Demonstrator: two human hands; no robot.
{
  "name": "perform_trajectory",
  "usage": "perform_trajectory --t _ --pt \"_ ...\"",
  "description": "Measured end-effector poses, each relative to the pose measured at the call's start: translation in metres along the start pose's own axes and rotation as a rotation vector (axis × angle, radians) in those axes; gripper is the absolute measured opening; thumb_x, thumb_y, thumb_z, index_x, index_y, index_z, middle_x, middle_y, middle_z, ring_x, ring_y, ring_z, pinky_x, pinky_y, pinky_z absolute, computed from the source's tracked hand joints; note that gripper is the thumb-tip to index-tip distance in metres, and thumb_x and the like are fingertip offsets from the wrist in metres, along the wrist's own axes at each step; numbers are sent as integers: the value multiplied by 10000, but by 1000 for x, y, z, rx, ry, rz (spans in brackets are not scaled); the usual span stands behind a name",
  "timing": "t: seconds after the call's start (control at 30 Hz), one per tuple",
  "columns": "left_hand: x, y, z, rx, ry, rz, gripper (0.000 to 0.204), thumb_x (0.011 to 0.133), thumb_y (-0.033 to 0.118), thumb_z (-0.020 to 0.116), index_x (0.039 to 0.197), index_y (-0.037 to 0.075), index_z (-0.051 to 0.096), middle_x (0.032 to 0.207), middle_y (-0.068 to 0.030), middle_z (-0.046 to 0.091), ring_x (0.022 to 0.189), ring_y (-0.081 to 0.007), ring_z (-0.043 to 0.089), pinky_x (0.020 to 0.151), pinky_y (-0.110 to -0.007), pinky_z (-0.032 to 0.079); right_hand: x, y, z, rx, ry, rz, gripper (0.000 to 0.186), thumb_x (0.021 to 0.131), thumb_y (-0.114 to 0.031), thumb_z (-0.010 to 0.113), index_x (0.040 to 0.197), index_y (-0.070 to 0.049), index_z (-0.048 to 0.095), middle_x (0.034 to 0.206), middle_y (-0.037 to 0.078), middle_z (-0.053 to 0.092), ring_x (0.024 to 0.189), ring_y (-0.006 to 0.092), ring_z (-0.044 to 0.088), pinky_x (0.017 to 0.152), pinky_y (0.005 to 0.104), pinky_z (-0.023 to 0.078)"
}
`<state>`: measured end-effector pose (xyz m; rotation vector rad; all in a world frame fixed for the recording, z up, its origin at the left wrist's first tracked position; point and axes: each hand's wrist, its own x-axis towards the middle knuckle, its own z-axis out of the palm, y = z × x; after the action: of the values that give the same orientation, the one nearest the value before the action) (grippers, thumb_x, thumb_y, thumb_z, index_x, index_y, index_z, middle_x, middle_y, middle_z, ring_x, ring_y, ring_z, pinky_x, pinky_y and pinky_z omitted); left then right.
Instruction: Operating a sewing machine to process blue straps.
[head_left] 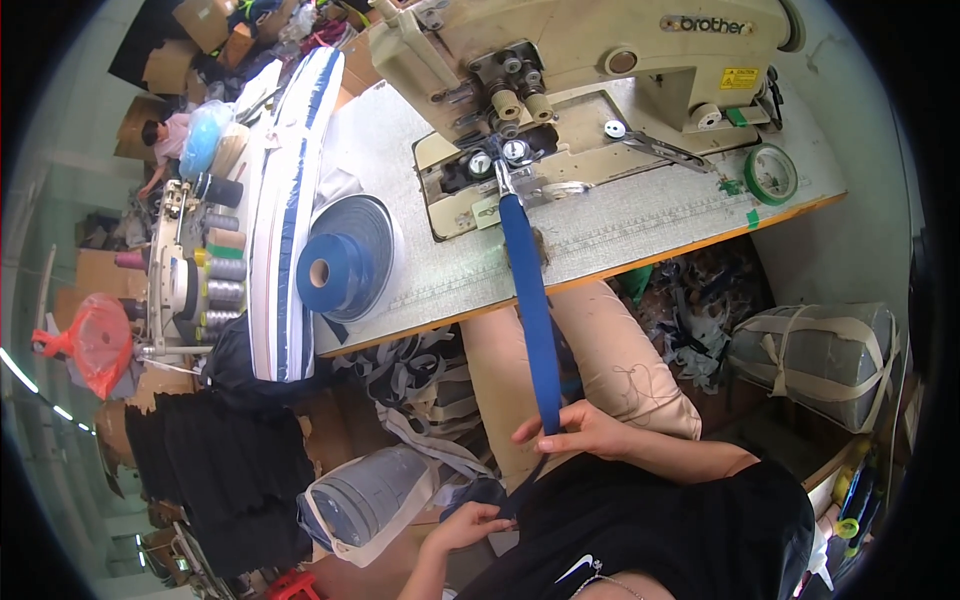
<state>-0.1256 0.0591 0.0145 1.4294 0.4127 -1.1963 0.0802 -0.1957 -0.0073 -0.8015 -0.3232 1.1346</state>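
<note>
A long blue fabric strip point(533, 310) runs from a metal guide point(503, 178) under the sewing machine's head point(490, 85), over the table's front edge and down to my lap. My right hand point(580, 432) pinches it near its lower part, thumb on top. Below that, a darker length of strip continues toward my left hand point(470, 527), whose fingers are closed on it close to my shirt. Whether this dark part is the blue strip's underside I cannot tell. A roll of blue strip point(345, 265) lies on the table at left, on a wider grey-blue roll.
Scissors point(660, 147) and a green tape roll point(771, 174) lie on the table point(640, 225). A long white-and-blue padded bundle point(290, 220) stands left, beside thread cones point(224, 270). Strapped grey rolls point(815, 350) and fabric scraps lie below. A person point(170, 140) works at far left.
</note>
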Motion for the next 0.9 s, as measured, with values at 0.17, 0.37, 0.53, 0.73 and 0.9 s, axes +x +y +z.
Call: perform_trajectory --t 0.17,0.37,0.53,0.73,0.9 --pt "-3 7 -1 -54 -11 2 251 969 154 630 1123 -39 676 997 -39 708 950 -89 629 871 -234 493 0 -1 1 33 6 22 140 935 -148 662 946 -13 694 1270 119 625 1167 193 587 1008 353 450" --pt "0 18 -2 -22 -16 135 223 971 144 625 1078 -39 694 964 -20 697 911 -79 611 819 -220 473 0 0 1 18 -1 14 144 935 -144 661 970 -9 694 1263 109 629 1169 193 584 1011 351 444" --pt "4 29 1 -32 3 254 223 975 141 618 1079 -40 697 936 -6 685 866 -66 585 771 -217 452 0 0 1 -1 -2 17 168 937 -142 658 1020 0 696 1263 103 630 1184 187 574 1019 350 438" --pt "14 53 6 -105 29 216 226 972 144 619 1100 -21 704 916 0 687 862 -59 583 776 -218 455 0 0 -1 24 -10 22 184 937 -144 658 1036 7 695 1260 99 632 1189 183 568 1026 346 429" --pt "23 64 4 -23 19 263 215 958 99 624 1111 -32 698 988 -71 715 904 -115 646 818 -243 497 -1 -4 -2 -1 3 13 228 940 -155 653 1094 8 692 1249 99 636 1186 180 567 1022 341 428"
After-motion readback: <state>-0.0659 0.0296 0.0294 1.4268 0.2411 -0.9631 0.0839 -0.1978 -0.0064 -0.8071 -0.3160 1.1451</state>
